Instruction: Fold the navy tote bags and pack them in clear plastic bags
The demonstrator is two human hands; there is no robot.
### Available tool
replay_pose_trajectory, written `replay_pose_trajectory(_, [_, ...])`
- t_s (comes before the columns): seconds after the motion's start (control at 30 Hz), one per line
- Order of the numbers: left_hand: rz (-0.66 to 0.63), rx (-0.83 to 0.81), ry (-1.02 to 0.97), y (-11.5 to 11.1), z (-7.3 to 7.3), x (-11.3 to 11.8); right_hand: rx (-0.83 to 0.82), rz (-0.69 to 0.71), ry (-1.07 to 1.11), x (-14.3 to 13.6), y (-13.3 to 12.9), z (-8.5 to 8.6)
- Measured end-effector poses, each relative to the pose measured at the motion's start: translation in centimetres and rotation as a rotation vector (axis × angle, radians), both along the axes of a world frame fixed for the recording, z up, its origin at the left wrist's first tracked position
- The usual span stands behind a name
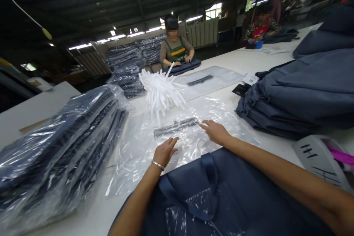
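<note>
A clear plastic bag (pixel 129 155) with a dark printed block lies spread flat on the white table. Over its near part is my left hand (pixel 165 151), with a bracelet at the wrist, thumb and fingers apart and nothing visible in them. My right hand (pixel 217 132) reaches across to the right end of the print, fingers stretched out at the plastic; whether the tips touch it I cannot tell. Below both forearms lies a navy fabric bag (pixel 238 191) with handle straps, a small clear plastic piece (pixel 200 199) on top of it.
Plastic-wrapped navy bags (pixel 69 143) are stacked at left. White strips (pixel 163 90) form a bunch beyond the plastic. Unwrapped navy bags (pixel 304 92) are piled at right, near a grey marked container (pixel 318 162). One co-worker (pixel 177 49) handles a navy item across the table; another (pixel 260 31) sits farther right.
</note>
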State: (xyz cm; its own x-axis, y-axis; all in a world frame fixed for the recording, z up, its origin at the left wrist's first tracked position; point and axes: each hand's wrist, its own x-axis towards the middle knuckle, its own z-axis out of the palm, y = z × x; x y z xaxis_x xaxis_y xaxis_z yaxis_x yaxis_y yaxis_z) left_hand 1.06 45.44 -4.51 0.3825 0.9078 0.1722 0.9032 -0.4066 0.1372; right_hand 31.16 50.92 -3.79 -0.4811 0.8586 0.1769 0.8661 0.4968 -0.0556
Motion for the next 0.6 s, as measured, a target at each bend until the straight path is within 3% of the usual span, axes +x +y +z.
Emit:
replay_pose_trajectory(0.1, [0.102,0.006,0.107,-1.2,0.5,-2.8,-0.013,0.004,-0.016,4.2,0.0,-0.4])
replay_pose_trajectory(0.23, [0.277,0.040,0.202,-3.4,1.9,-8.6,0.095,-0.006,0.082,8.5,-1.4,-0.9])
replay_pose_trajectory(0.3, [0.348,0.055,0.220,-4.9,2.4,-11.8,0.146,-0.006,0.168,10.3,-2.2,-1.4])
replay_pose_trajectory(0.4, [0.379,0.086,0.172,-7.8,2.4,-15.7,0.096,0.054,0.197,12.5,-3.1,-2.2])
replay_pose_trajectory(0.5, [0.351,0.110,0.075,-11.0,1.9,-17.7,0.034,0.109,0.137,13.9,-3.9,-2.5])
replay_pose_trajectory(0.6, [0.346,0.120,0.004,-14.6,1.8,-18.2,0.058,0.069,0.147,14.8,-5.1,-2.0])
